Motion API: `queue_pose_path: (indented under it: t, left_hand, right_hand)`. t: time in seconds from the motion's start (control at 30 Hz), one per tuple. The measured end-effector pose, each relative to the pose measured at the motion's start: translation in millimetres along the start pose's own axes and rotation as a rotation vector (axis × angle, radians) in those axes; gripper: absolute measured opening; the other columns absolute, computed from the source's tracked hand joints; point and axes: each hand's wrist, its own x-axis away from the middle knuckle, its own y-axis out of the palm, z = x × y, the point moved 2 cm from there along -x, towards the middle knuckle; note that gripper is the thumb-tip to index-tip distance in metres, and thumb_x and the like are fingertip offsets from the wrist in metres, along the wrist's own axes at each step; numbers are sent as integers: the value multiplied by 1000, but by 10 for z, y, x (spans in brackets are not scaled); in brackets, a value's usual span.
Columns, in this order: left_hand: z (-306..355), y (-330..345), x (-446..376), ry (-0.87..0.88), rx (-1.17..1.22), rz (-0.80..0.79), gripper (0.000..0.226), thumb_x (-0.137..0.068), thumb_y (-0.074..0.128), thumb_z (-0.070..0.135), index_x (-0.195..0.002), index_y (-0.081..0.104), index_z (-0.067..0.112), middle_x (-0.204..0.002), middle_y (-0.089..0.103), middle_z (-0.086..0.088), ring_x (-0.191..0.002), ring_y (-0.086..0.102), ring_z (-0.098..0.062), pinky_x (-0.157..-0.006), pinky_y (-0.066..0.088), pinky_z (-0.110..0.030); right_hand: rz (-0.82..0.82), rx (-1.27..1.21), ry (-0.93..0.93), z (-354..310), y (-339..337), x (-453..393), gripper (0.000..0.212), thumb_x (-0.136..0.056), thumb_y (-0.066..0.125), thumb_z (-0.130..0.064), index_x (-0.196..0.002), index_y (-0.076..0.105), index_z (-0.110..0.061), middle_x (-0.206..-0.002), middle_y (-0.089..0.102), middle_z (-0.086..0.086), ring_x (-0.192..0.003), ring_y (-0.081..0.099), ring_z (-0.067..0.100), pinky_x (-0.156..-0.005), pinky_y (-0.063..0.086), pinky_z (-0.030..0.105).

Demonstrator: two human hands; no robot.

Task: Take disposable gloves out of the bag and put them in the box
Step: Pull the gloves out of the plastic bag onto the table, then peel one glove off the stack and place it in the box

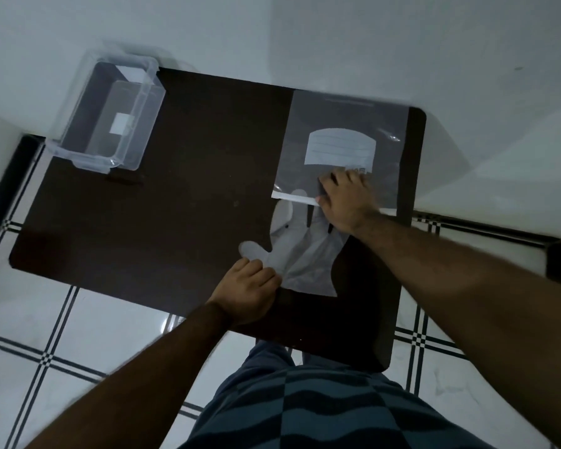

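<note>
A clear zip bag with a white label lies flat on the right side of the dark table. Translucent disposable gloves stick out of its near opening, their fingertips still under the bag's white zip strip. My left hand pinches the gloves at the cuff's left edge, just below the thumb. My right hand presses down on the bag's mouth with fingers spread over the plastic. A clear plastic box stands open at the table's far left corner, apart from both hands.
The table stands against a white wall on a white tiled floor with black grid lines. A dark skirting runs at far left and right. My legs in blue patterned shorts are at the table's near edge.
</note>
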Motion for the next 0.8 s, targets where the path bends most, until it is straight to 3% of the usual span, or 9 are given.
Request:
queue_pose_path:
  t: [0.33, 0.63, 0.8]
  left_hand:
    - [137, -133, 567, -58, 16, -36, 8, -92, 72, 17, -94, 75, 10, -90, 72, -8, -72, 58, -28, -68, 44, -39]
    - [-98, -37, 895, 27, 60, -62, 28, -91, 73, 30, -110, 79, 11, -101, 74, -6, -81, 62, -28, -73, 44, -38]
    - [-254, -91, 1181, 86, 55, -142, 51, -89, 72, 49, -125, 76, 14, -116, 75, -4, -96, 64, -29, -80, 45, -40]
  right_hand:
    - [69, -22, 68, -176, 105, 247, 52, -101, 53, -56, -138, 54, -20, -143, 55, 12, -134, 51, 35, -117, 40, 58]
    - [21, -110, -32, -842, 453, 1099, 53, -106, 44, -51, -150, 49, -22, -158, 47, 8, -150, 39, 30, -129, 17, 56]
    - [130, -140, -104, -1275, 662, 1580, 44, -107, 47, -46, -134, 64, -16, -139, 62, 11, -130, 56, 31, -118, 35, 54]
